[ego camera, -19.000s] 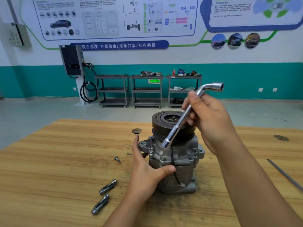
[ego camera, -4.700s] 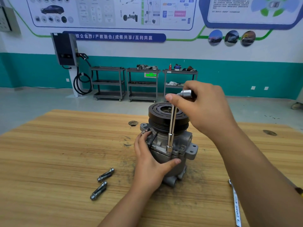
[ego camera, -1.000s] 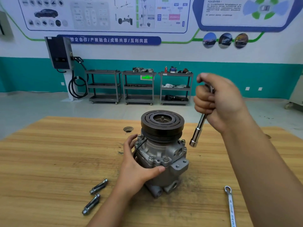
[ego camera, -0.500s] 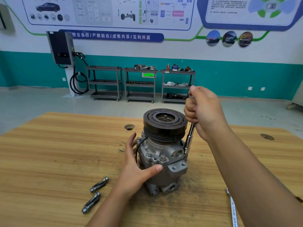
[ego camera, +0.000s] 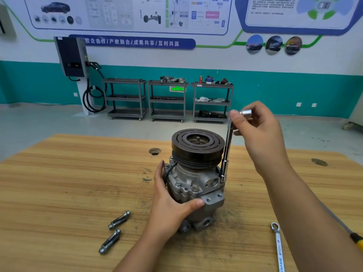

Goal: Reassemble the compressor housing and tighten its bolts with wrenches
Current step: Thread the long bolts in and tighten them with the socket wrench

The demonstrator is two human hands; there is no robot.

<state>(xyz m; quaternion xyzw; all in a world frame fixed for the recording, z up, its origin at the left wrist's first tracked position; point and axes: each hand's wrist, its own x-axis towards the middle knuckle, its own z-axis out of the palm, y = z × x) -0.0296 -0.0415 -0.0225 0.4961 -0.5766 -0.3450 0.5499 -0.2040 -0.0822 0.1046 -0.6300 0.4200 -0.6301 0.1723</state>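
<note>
Two loose bolts [ego camera: 118, 220], left hand [ego camera: 170, 201] gripping compressor [ego camera: 193, 179], banner [ego camera: 131, 42] 校企合作/产教融合/成果共享/互利共赢

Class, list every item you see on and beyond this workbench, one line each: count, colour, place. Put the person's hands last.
compressor: one, silver body with a black pulley, upright mid-table
socket wrench: one, chrome, upright against the compressor's right side
loose bolts: two, grey, table front-left
ring spanner: one, silver, table front-right
yellow-handled tool: one, yellow and black, table's right edge
table: one, light wood
carts: three, grey, along the teal wall
charging unit: one, dark, wall left
left hand: grips the compressor body
right hand: holds the wrench's top end
</note>
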